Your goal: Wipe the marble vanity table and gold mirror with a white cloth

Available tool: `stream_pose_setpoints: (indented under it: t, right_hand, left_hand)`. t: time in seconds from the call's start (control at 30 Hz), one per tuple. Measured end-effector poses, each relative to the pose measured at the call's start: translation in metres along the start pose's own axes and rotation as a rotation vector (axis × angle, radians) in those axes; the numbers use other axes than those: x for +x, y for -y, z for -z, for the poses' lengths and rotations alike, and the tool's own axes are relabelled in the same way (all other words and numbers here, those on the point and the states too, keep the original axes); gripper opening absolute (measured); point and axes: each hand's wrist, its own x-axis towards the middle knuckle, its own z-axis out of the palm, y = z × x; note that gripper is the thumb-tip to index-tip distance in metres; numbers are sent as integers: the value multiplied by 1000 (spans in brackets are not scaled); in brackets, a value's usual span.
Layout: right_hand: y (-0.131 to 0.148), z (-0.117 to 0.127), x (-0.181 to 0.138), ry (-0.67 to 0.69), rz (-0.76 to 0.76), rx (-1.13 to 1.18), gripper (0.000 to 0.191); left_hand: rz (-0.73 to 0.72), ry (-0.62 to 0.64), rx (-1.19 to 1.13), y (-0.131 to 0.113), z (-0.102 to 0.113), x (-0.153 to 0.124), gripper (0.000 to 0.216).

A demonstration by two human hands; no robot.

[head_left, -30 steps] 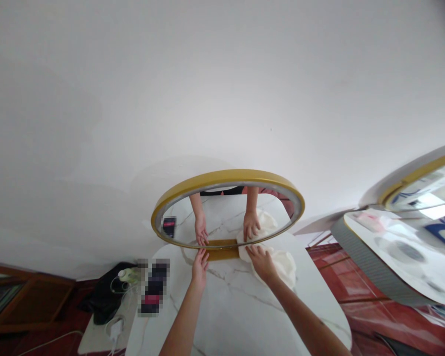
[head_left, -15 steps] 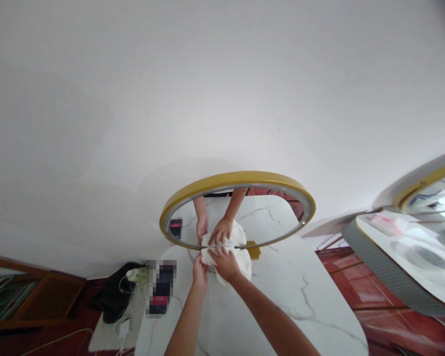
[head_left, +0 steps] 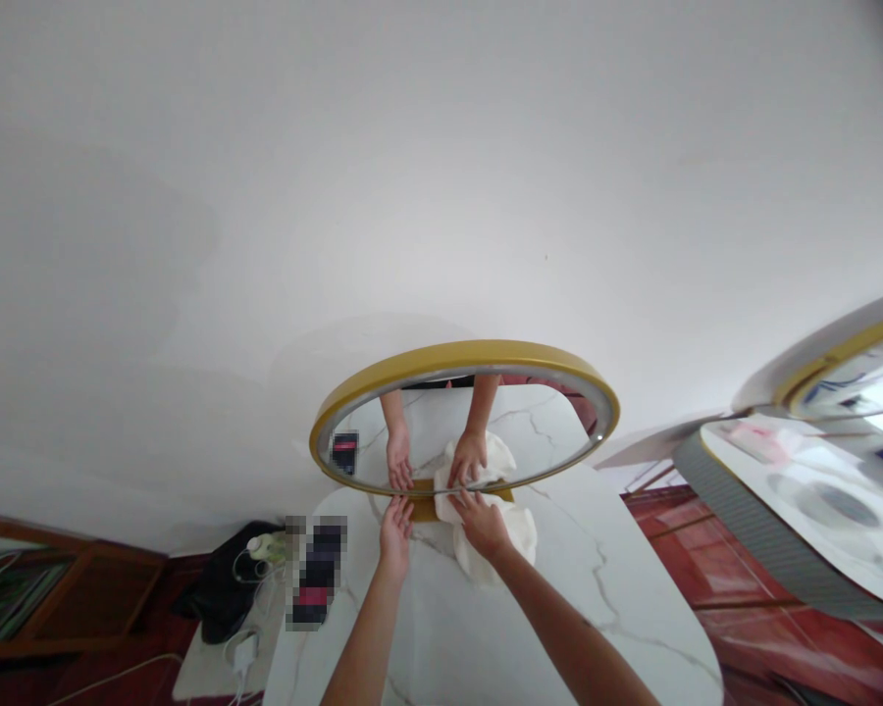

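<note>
A round mirror [head_left: 448, 417] with a gold rim stands on a gold base [head_left: 425, 509] on the white marble-patterned table [head_left: 589, 569]. My right hand [head_left: 484, 523] presses a crumpled white cloth [head_left: 519, 544] against the base, just under the mirror's lower rim. The cloth spreads out beneath and to the right of the fingers and covers part of the base. My left hand [head_left: 395, 531] rests at the base's left end, fingers extended and holding nothing. Both hands and the cloth are reflected in the mirror.
A blurred dark item with a red band [head_left: 316, 579] lies at the table's left edge. Beyond it, a low stand holds a black bag [head_left: 221, 588], a bottle [head_left: 265, 545] and a white charger [head_left: 245, 650]. Another table [head_left: 780, 510] with a mirror is at right.
My right hand has slid to the right along the base with the cloth, uncovering the base's left part. My left hand has come off the cloth, its fingers now extended.
</note>
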Motion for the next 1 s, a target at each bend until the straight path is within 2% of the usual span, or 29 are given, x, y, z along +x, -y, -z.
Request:
stream_pose_setpoints:
  t: [0.1,0.2,0.33,0.43,0.53,0.63,0.77,1.0]
  right_hand:
    - [-30,2,-16,-4,-48,-16,57]
    - [-54,5,-31,-5,-100,-31,58]
    - [-68,3,-46,-8,-181,-46,61]
    - [-62,-4,-54,-6,-232,-50,61]
    - [-49,-16,-60,-22,-297,-40,58]
    - [-37,-30,-63,-84,-406,-14,51]
    - [-26,-45,-61,-146,-501,3,51]
    - [-22,-64,-58,-240,-506,-28,49]
  left_hand:
    - [-7,20,24,4,-2,-1,35]
    - [-59,39,159,12,-3,-2,37]
    - [-165,-1,335,31,4,-9,35]
    - [-334,6,486,48,24,-20,35]
    - [-642,84,879,66,55,-30,44]
    - [-806,111,1182,78,86,-34,51]
    - [-853,130,1373,79,107,-35,54]
    - [-792,142,1484,67,101,-41,56]
